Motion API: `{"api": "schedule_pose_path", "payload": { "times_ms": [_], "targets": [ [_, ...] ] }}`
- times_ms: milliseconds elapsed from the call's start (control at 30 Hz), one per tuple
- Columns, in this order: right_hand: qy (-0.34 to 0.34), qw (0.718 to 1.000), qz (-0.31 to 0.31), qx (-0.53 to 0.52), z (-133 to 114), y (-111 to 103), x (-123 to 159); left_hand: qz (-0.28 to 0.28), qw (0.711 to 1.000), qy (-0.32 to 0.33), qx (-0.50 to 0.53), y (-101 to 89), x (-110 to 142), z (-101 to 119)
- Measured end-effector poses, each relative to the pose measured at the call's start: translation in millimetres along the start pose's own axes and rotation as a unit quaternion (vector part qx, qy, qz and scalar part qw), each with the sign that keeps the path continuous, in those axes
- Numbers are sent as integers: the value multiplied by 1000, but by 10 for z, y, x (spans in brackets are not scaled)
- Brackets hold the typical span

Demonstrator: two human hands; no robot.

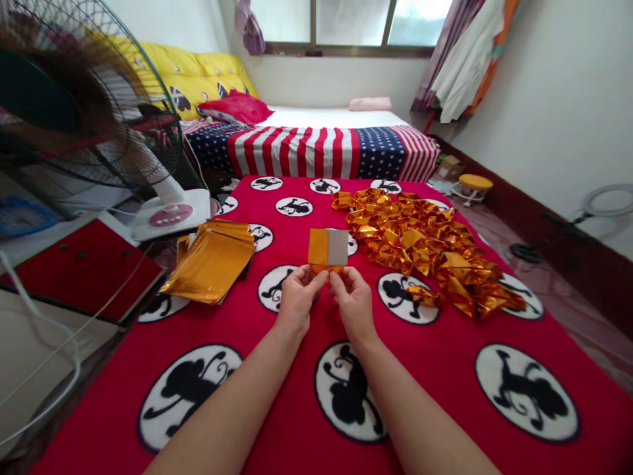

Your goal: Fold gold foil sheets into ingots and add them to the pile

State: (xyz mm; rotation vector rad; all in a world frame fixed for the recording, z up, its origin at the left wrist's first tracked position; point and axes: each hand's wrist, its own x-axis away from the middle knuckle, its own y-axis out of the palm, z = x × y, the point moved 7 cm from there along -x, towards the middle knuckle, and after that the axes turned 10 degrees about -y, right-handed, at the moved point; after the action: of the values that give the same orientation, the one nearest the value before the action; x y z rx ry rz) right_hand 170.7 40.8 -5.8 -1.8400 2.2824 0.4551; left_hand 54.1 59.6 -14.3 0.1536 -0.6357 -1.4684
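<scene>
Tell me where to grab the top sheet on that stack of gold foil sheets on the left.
Probably pinch the near right corner of the gold foil stack, coming from the right. The sheets lie flat and fanned on the red cloth, and the edges lift slightly there, nearest the left hand.

No legible text, label, brand, number or sign appears anywhere in the view. The red cloth (445, 369) bears only black monkey silhouettes in white discs; the bed cover (316, 150) carries stars and stripes without lettering; the fan base (171, 214) shows a pink control panel too blurred to read.
</scene>
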Motion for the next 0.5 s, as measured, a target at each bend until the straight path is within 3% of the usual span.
{"api": "schedule_pose_path", "payload": {
  "times_ms": [100, 267, 500],
  "targets": [
    [1, 1000, 10, -11, -16, -38, -11, -15, 999, -27, -20, 29, 29, -8],
    [35, 998, -13, -44, 29, -85, -48, -38, 989, -126, -69, -25, 19, -7],
    [42, 997, -24, -62, 26, -85, -57, -1, 991, -74, -109, -90, -12, 8]
  ]
}}
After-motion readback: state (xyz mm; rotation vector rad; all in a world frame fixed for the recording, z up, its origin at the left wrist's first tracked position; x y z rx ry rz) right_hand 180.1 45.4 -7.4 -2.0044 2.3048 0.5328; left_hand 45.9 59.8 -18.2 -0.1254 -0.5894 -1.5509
